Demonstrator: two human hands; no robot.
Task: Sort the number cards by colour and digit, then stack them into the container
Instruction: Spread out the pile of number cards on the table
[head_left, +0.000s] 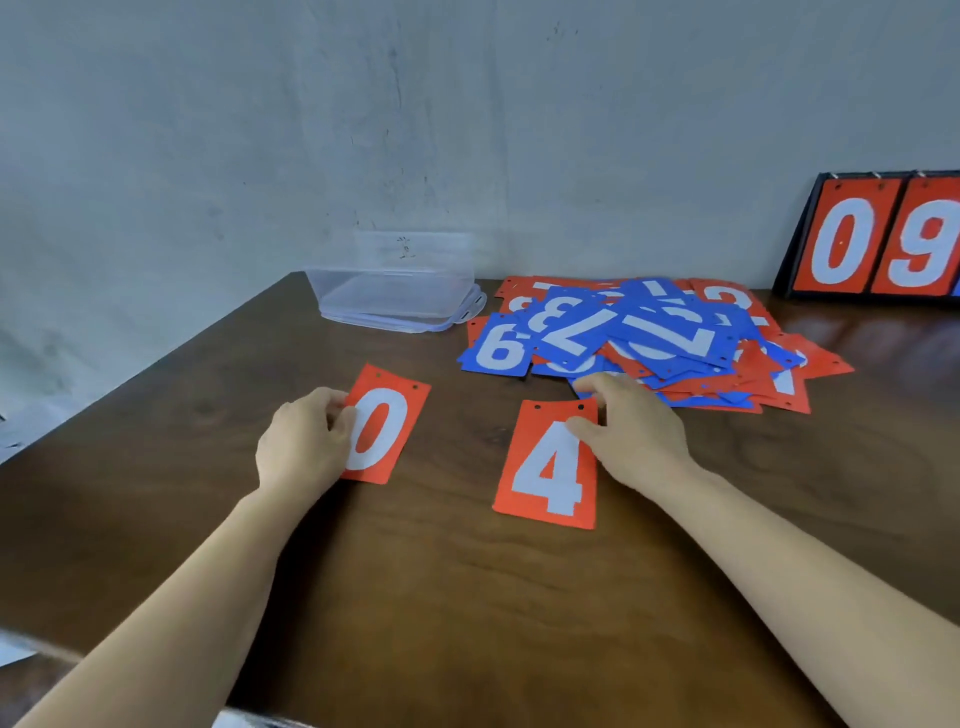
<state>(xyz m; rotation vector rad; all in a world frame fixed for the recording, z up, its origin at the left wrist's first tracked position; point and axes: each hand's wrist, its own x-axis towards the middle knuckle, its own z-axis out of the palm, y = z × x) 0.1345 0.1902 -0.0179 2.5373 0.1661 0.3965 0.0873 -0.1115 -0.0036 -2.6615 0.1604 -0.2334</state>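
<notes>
On the near side of the dark wooden table (467, 597), I saw two cards lying apart from the rest, both face up and well separated from each other. My left hand (304, 441) pinched the red 0 card (387, 426) at its left edge, thumb on the face and fingers curled at the rim, so most of that card stretched out to the right of the grip. My right hand (639, 436) held the red 4 card (545, 467) by its top right corner, which sat between thumb and forefinger; the rest of the card lay toward me and to the left of the hand. That forefinger also reached the near edge of the pile of cards (649, 332).

I counted one pile, blue and red cards mixed and overlapping too much for me to number. One clear container (395, 291) stood open at the back, left of the pile, resting on what looked like its lid (470, 306). One scoreboard (878, 244) stood at the far right, showing two red cards, 0 and 9, before the frame cut it off.
</notes>
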